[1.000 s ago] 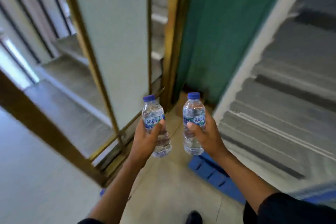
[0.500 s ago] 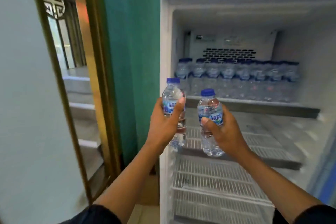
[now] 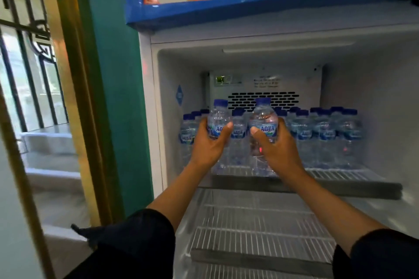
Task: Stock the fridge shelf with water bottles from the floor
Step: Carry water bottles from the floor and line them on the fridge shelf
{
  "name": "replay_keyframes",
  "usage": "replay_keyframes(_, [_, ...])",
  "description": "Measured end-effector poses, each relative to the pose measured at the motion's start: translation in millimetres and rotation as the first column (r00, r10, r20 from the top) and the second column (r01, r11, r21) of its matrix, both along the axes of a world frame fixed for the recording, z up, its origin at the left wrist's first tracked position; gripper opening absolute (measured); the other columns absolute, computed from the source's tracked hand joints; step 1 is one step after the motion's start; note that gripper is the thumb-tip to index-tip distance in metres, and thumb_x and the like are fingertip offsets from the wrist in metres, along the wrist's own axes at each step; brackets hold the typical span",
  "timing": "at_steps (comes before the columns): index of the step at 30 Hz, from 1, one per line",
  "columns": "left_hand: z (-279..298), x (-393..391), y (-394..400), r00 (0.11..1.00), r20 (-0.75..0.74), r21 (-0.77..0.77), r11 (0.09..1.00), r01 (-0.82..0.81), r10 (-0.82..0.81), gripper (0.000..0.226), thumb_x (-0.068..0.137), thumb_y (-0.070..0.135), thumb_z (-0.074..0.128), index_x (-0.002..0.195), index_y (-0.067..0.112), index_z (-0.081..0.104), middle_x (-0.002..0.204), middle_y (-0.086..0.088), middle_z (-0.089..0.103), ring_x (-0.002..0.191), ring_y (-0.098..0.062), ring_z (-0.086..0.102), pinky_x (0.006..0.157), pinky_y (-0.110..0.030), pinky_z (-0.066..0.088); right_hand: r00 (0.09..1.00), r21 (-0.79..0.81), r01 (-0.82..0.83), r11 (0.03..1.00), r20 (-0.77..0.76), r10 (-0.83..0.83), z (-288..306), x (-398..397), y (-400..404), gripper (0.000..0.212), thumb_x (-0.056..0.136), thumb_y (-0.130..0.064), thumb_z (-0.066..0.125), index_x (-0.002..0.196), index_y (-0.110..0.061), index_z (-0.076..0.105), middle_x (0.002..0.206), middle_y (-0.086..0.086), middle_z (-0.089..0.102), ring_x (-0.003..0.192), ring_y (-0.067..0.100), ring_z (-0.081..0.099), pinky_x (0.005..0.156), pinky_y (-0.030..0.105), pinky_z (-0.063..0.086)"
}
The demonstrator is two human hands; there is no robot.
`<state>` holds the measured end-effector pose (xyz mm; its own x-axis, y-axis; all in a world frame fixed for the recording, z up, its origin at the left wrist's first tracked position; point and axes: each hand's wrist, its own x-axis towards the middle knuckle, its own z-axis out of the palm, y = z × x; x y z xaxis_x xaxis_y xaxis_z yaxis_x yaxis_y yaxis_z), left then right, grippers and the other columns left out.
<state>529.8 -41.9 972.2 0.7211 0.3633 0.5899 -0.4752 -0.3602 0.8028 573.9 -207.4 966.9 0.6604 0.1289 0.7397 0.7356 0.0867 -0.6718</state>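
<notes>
Clear thin plastic, water-filled: moderately heavy, squashable, probably slick. Left hand (image 3: 209, 145) grasping left bottle (image 3: 218, 120), right hand (image 3: 275, 146) grasping right bottle (image 3: 264, 124), mid-label, frame centre, over shelf (image 3: 340, 175).

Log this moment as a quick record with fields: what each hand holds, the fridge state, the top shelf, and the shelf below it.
left hand: left hand gripping an upright water bottle with a blue cap
right hand: right hand gripping a second upright bottle
fridge: fridge stands open, both hands at the front of the top shelf
top shelf: top shelf holds rows of standing bottles at the back, front strip bare
lower shelf: wire shelf has no bottles
</notes>
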Motion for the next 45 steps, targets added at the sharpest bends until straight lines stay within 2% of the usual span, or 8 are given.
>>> replay_keyframes(4, [-17, 21, 3, 0.996, -0.090, 0.003, 1.000, -0.014, 0.014, 0.097, 0.069, 0.072, 0.061, 0.145, 0.021, 0.031, 0.142, -0.005, 0.050, 0.124, -0.025, 0.055, 0.100, -0.045, 0.049, 0.997, -0.062, 0.001, 0.998, -0.081, -0.006, -3, 32, 5, 0.058, 0.071, -0.061, 0.065, 0.118, -0.028, 0.051, 0.106, -0.008, 0.066, 0.091, 0.007, 0.067, 0.079, 0.039, 0.059])
replay_keyframes(9, [-32, 38, 13, 0.983, -0.183, 0.053, 0.998, 0.041, -0.031, 0.106, 0.063, 0.083, 0.058, 0.149, 0.029, 0.026, 0.149, 0.000, 0.043, 0.130, -0.025, 0.050, 0.105, -0.051, 0.044, 0.995, -0.192, 0.016, 0.981, -0.090, -0.034, -18, 49, 14, 0.051, 0.074, -0.060, 0.064, 0.116, -0.034, 0.050, 0.105, -0.024, 0.062, 0.094, -0.004, 0.064, 0.073, 0.018, 0.056])
replay_keyframes(13, [-34, 38, 19, 0.986, -0.144, 0.034, 0.995, 0.091, -0.085, 0.075, 0.072, 0.069, 0.063, 0.134, 0.035, 0.038, 0.127, 0.015, 0.057, 0.119, -0.011, 0.057, 0.102, -0.043, 0.048, 0.998, -0.269, 0.002, 0.963, -0.061, -0.019, -27, 50, 16, 0.053, 0.077, -0.054, 0.066, 0.123, -0.036, 0.047, 0.109, -0.031, 0.058, 0.100, -0.013, 0.058, 0.080, 0.008, 0.049])
replay_keyframes(19, [-9, 29, 35, 0.982, -0.185, 0.305, 0.949, 0.086, -0.029, 0.060, 0.082, 0.055, 0.067, 0.126, 0.036, 0.031, 0.113, 0.027, 0.050, 0.106, -0.002, 0.052, 0.079, -0.002, 0.039, 0.995, -0.216, 0.026, 0.976, -0.087, -0.046, -28, 50, 13, 0.035, 0.083, -0.038, 0.067, 0.112, -0.045, 0.049, 0.105, -0.033, 0.058, 0.091, -0.024, 0.055, 0.069, -0.003, 0.040])
replay_keyframes(23, [46, 24, 46, 0.955, -0.294, 0.574, 0.803, 0.159, 0.021, 0.067, 0.080, 0.058, 0.067, 0.131, 0.027, 0.036, 0.120, 0.009, 0.048, 0.100, -0.007, 0.051, 0.076, -0.016, 0.044, 0.993, -0.241, 0.021, 0.970, -0.108, -0.049, -30, 49, 14, 0.039, 0.077, -0.048, 0.066, 0.111, -0.049, 0.047, 0.102, -0.032, 0.062, 0.091, -0.014, 0.061, 0.071, 0.006, 0.049])
replay_keyframes(30, [106, 37, 35, 0.835, -0.422, 0.902, 0.259, 0.346, 0.354, 0.080, 0.076, 0.061, 0.069, 0.137, 0.018, 0.041, 0.130, -0.002, 0.052, 0.104, -0.020, 0.051, 0.090, -0.033, 0.045, 0.991, -0.263, 0.067, 0.962, -0.093, -0.095, -30, 47, 15, 0.034, 0.079, -0.045, 0.066, 0.108, -0.048, 0.046, 0.103, -0.034, 0.057, 0.089, -0.024, 0.055, 0.069, -0.003, 0.040])
replay_keyframes(36, [116, 46, 39, 0.817, -0.398, 0.917, 0.184, 0.353, 0.417, 0.074, 0.077, 0.063, 0.067, 0.129, 0.015, 0.045, 0.102, 0.003, 0.049, 0.090, -0.019, 0.049, 0.073, -0.028, 0.041, 0.991, -0.259, 0.058, 0.964, -0.098, -0.086, -30, 48, 14, 0.032, 0.085, -0.034, 0.066, 0.107, -0.046, 0.046, 0.103, -0.031, 0.056, 0.086, -0.025, 0.055, 0.066, -0.003, 0.041])
replay_keyframes(45, [116, 50, 64, 0.793, -0.404, 0.915, 0.179, 0.362, 0.456, 0.084, 0.076, 0.066, 0.065, 0.139, 0.017, 0.039, 0.137, -0.005, 0.047, 0.112, -0.025, 0.049, 0.089, -0.031, 0.039, 0.991, -0.321, 0.067, 0.945, -0.091, -0.101, -31, 52, 13, 0.049, 0.081, -0.041, 0.070, 0.121, -0.038, 0.043, 0.107, -0.030, 0.055, 0.091, -0.024, 0.052, 0.072, -0.002, 0.040])
